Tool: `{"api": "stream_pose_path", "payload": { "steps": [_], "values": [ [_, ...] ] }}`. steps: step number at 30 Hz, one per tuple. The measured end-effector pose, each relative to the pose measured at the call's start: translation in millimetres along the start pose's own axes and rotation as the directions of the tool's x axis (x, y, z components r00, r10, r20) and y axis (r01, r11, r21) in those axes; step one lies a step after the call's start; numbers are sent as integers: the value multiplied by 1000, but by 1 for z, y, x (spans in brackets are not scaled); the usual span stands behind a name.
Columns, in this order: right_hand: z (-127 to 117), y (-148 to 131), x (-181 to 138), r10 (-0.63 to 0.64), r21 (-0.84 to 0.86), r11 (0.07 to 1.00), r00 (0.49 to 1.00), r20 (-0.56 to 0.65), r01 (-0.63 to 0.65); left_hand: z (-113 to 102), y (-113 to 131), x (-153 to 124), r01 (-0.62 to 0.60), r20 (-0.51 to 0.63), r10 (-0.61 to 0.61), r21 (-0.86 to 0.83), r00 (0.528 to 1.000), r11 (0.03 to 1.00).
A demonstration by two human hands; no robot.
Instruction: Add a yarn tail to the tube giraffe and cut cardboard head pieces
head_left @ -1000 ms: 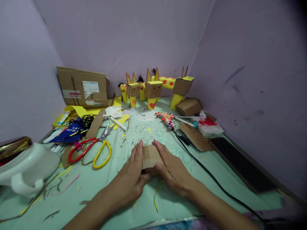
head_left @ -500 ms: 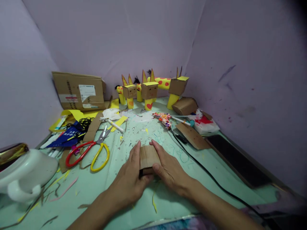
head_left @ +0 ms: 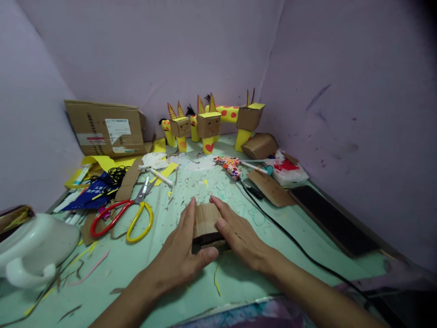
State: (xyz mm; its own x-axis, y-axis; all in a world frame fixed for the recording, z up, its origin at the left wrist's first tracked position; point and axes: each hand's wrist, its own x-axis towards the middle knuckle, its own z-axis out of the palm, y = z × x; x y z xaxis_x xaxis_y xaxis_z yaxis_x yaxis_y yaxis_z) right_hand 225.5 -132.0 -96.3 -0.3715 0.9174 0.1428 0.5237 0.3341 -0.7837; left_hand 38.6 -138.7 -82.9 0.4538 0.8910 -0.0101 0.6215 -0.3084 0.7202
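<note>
Between my hands is a small box of folded cardboard, its top bowed and its near end open and dark inside. My left hand presses along its left side, fingers straight and thumb at the near end. Against the right side lies my right hand, its thumb resting on the top edge. The underside of the cardboard is hidden from me. To the left lie scissors with one red and one yellow handle, blades apart. Beyond my hands is a patterned glue gun with a black cord.
Several yellow cardboard animals stand at the back wall. A large carton, yellow paper and black string are left. A white cup-like vessel stands near left. Flat cardboard and a dark phone-like slab lie right.
The box's top has gone from flat to bowed, and its near end looks wider. My left thumb has come away from underneath the near edge. The view has shifted slightly.
</note>
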Motion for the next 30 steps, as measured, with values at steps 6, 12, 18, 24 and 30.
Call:
{"api": "stream_pose_path", "payload": {
  "steps": [6,12,18,24,30],
  "values": [
    [-1,-3,1,-2,21,1000,1000,-21,3,1,4,1,20,-49,-19,25,999,999],
    [-4,-4,2,22,46,999,1000,-21,-21,2,0,0,12,-51,-10,25,999,1000],
    [-6,-5,2,27,47,999,999,-29,-25,2,-1,-2,-3,-46,4,14,999,1000],
    [-5,-4,1,15,45,999,999,-31,-14,3,-1,-1,-10,-67,11,19,998,1000],
    [0,7,-1,-62,-5,998,998,-11,62,4,1,-2,-4,-51,4,-2,999,1000]
  ]
}}
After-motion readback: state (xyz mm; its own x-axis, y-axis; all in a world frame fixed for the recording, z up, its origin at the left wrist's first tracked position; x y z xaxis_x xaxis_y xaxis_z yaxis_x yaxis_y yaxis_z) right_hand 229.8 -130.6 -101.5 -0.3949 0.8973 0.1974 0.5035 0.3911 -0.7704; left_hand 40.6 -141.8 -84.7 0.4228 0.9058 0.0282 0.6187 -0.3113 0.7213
